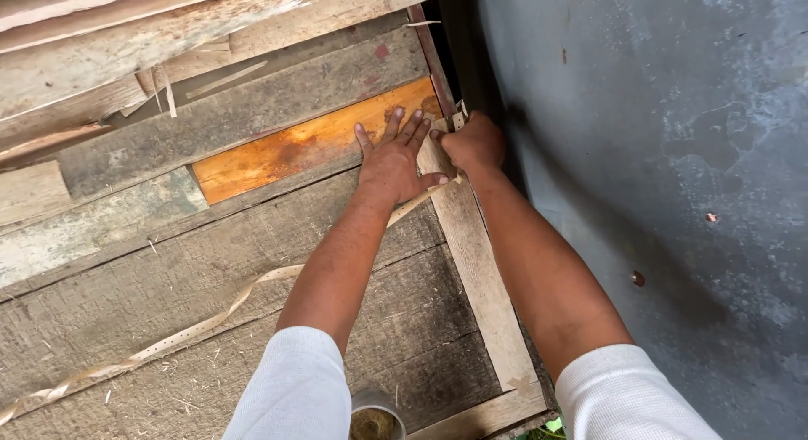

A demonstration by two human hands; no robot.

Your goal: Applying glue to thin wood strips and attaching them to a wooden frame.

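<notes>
The left hand (pixel 393 164) lies open, fingers spread, on the orange board (pixel 290 150); the right hand (pixel 475 143), curled shut, pinches the perforated strip (pixel 181 335) at the wooden platform's (pixel 168 280) right edge.

Rough, grey, weathered planks (pixel 168 297) underfoot, laid side by side with dark gaps between, littered with straw bits and splinters. One orange-stained board (pixel 286 154) set among the grey ones, brighter than the rest. Paler, split boards (pixel 126 36) stacked across the top left, ends ragged. A light wooden rail (pixel 484 280) edging the planks on the right, meeting a crosspiece at the bottom corner. Beyond it, a dull grey-blue wall (pixel 673 154), mottled and scuffed, dotted with a few small rusty rivets. Soft, even daylight, no hard shadows. A sliver of green at the bottom edge.
</notes>
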